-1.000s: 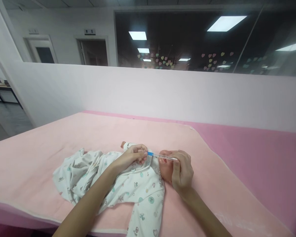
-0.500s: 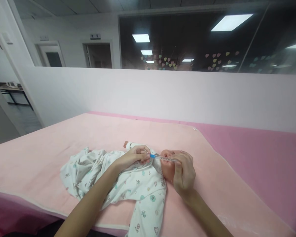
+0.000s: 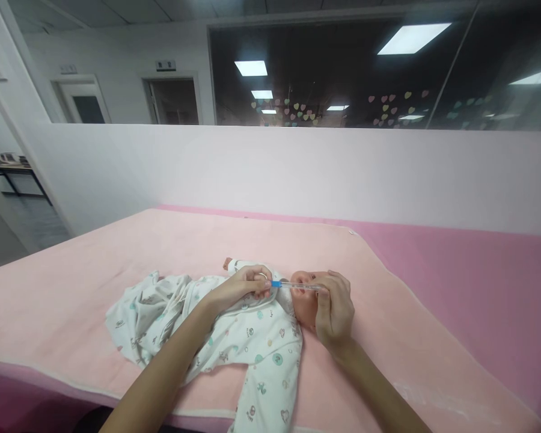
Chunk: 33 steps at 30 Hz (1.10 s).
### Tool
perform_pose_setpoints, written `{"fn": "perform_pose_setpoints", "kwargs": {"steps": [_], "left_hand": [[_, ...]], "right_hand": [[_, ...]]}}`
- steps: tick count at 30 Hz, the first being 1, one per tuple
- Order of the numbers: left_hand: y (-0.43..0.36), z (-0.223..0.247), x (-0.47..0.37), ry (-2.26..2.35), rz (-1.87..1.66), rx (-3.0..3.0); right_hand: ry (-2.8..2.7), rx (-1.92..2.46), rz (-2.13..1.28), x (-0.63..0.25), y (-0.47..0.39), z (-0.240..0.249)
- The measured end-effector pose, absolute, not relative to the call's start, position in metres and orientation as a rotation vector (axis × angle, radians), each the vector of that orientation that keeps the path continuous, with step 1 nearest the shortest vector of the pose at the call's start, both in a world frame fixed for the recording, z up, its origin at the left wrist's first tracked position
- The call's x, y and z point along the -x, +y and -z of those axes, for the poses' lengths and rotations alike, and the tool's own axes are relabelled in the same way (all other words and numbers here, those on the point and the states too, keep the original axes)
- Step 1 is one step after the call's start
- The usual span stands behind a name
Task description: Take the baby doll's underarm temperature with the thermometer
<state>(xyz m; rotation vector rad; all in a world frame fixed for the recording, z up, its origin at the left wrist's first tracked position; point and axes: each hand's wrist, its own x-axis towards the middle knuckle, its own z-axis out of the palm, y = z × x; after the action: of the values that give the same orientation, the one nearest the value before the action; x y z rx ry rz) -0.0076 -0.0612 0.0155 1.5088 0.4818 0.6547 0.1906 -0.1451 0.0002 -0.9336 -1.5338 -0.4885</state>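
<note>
A baby doll [image 3: 303, 310] lies on its back, its head to the right, in a white printed outfit [image 3: 252, 337]. Above its chest and face, a slim clear thermometer [image 3: 297, 286] with a blue end is held level between my hands. My left hand [image 3: 247, 285] pinches the blue end, and a thin ring-like loop shows by its fingers. The clear end is gripped by my right hand [image 3: 336, 307], which covers part of the doll's head. Whether that hand also touches the head, I cannot tell.
Under the doll is a peach pad [image 3: 184, 240] over a pink cover [image 3: 478, 282]. A white half-wall [image 3: 297, 174] with dark glass above stands behind the bed. To the far left is a table [image 3: 9, 165] with items on it.
The view has shifted slightly, so the scene sits a little further left. Both hands keep their hold on the thermometer, which looks slightly more level.
</note>
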Motion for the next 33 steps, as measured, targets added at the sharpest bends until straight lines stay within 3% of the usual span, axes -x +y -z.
{"fn": "perform_pose_setpoints", "kwargs": {"steps": [33], "left_hand": [[-0.0616, -0.0156, 0.0077, 0.468, -0.65, -1.486]], "right_hand": [[-1.531, 0.972, 0.554, -0.1916, -0.146, -0.0017]]}}
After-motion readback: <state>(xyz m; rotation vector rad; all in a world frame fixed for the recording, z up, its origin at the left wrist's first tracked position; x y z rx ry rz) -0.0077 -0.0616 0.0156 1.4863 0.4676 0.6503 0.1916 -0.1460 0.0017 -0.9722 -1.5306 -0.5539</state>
